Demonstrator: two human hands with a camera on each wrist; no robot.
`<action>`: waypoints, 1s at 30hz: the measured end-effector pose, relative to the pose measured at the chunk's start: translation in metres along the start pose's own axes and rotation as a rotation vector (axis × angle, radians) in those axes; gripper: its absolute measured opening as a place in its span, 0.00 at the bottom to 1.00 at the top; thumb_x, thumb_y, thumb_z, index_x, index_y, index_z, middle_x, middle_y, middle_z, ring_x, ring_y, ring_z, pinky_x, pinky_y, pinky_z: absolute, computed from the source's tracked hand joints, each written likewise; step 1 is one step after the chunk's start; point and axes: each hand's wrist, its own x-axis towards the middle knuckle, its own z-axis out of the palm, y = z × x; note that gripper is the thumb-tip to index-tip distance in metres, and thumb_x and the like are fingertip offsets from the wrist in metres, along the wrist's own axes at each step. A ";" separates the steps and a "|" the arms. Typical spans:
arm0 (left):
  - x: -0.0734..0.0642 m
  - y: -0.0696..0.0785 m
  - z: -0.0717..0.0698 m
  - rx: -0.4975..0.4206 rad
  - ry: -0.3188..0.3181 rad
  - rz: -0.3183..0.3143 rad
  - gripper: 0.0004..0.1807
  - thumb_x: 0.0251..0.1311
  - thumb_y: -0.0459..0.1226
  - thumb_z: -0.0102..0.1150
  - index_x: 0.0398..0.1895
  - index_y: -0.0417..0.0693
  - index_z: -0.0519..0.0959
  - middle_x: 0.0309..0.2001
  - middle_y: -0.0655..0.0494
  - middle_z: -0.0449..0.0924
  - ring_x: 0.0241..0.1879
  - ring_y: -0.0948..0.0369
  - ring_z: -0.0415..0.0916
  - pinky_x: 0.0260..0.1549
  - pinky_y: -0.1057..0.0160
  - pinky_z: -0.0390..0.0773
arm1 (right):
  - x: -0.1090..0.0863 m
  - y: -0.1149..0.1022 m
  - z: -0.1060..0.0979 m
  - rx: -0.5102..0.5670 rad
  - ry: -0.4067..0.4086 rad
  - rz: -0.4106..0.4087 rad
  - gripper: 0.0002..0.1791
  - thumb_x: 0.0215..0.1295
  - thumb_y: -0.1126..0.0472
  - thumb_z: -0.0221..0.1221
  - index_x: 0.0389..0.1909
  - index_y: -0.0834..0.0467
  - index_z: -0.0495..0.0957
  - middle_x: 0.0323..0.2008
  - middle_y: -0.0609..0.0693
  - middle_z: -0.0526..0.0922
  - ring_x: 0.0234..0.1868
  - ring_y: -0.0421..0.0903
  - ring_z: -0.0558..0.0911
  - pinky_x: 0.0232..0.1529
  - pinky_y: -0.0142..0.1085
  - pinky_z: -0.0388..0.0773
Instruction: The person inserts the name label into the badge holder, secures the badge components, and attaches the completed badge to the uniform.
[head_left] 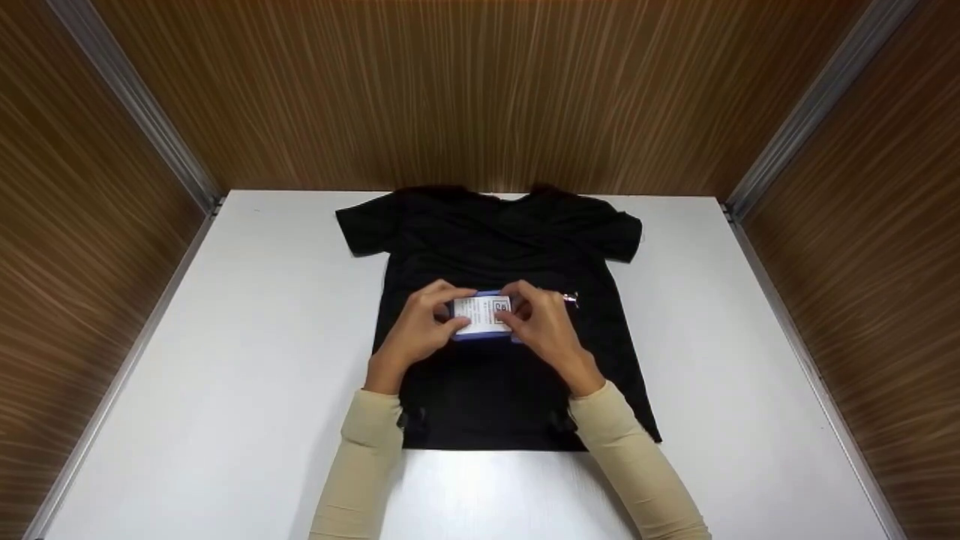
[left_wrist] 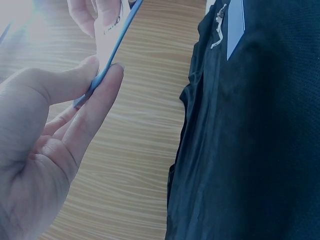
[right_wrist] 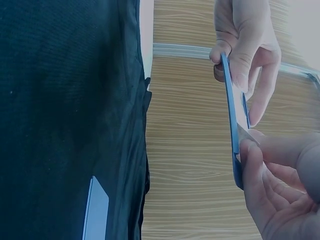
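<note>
Over the black T-shirt [head_left: 510, 397], both hands hold a blue badge holder [head_left: 484, 337] with a white printed card [head_left: 480, 315] lying against its face. My left hand [head_left: 420, 326] pinches one end between thumb and fingers; the left wrist view shows the holder [left_wrist: 114, 55] edge-on there. My right hand [head_left: 546, 322] pinches the other end. In the right wrist view, a corner of the card [right_wrist: 245, 134] stands slightly off the holder beside the right fingertips. How far the card sits inside is hidden by the fingers.
A flat pale-blue piece [left_wrist: 236, 30] lies on the shirt, with a silver metal clip [head_left: 571, 299] near it. The shirt is spread on a white table [head_left: 247, 360], sleeves toward the back. Wood-grain walls [head_left: 480, 90] enclose the back and both sides.
</note>
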 end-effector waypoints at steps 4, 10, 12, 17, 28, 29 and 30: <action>0.000 -0.002 0.000 -0.005 0.004 0.002 0.20 0.62 0.29 0.70 0.58 0.45 0.85 0.46 0.48 0.82 0.44 0.57 0.81 0.43 0.59 0.85 | 0.000 0.001 -0.001 -0.005 0.003 -0.008 0.13 0.58 0.66 0.74 0.42 0.62 0.83 0.27 0.55 0.85 0.24 0.44 0.83 0.27 0.33 0.80; -0.001 -0.004 -0.003 -0.009 0.014 -0.022 0.20 0.63 0.29 0.69 0.58 0.46 0.85 0.46 0.48 0.82 0.41 0.58 0.81 0.41 0.62 0.85 | 0.002 0.004 -0.007 0.018 0.000 0.000 0.12 0.59 0.66 0.73 0.42 0.62 0.84 0.29 0.55 0.85 0.26 0.43 0.82 0.29 0.33 0.81; -0.002 -0.004 -0.004 -0.017 0.022 -0.034 0.20 0.62 0.29 0.69 0.58 0.46 0.85 0.47 0.48 0.82 0.39 0.58 0.81 0.39 0.63 0.83 | 0.003 0.007 -0.010 0.024 0.002 0.008 0.11 0.59 0.67 0.73 0.42 0.62 0.84 0.29 0.55 0.85 0.26 0.43 0.82 0.29 0.34 0.81; -0.002 -0.004 -0.007 -0.014 0.040 -0.047 0.20 0.62 0.29 0.69 0.58 0.45 0.85 0.47 0.48 0.82 0.36 0.59 0.80 0.38 0.66 0.81 | 0.004 0.013 -0.019 0.033 -0.014 0.026 0.11 0.58 0.69 0.73 0.41 0.63 0.84 0.28 0.54 0.86 0.25 0.43 0.81 0.29 0.32 0.79; -0.004 -0.005 -0.012 0.006 0.060 -0.053 0.20 0.62 0.30 0.70 0.58 0.47 0.85 0.47 0.48 0.82 0.35 0.60 0.78 0.38 0.67 0.80 | 0.004 0.028 -0.037 -0.011 -0.150 0.114 0.08 0.60 0.69 0.72 0.40 0.64 0.86 0.31 0.55 0.88 0.29 0.47 0.84 0.33 0.35 0.80; -0.003 -0.005 -0.012 0.005 0.060 -0.054 0.20 0.62 0.31 0.70 0.58 0.47 0.85 0.47 0.48 0.82 0.35 0.60 0.78 0.38 0.67 0.80 | 0.004 0.029 -0.039 -0.017 -0.156 0.127 0.08 0.60 0.69 0.72 0.40 0.64 0.86 0.31 0.56 0.88 0.30 0.47 0.85 0.34 0.36 0.81; -0.003 -0.005 -0.013 0.004 0.060 -0.054 0.20 0.62 0.31 0.70 0.58 0.47 0.85 0.47 0.48 0.82 0.35 0.60 0.78 0.37 0.67 0.80 | 0.004 0.031 -0.040 -0.025 -0.162 0.141 0.08 0.60 0.69 0.72 0.40 0.64 0.86 0.31 0.56 0.88 0.30 0.48 0.85 0.35 0.37 0.81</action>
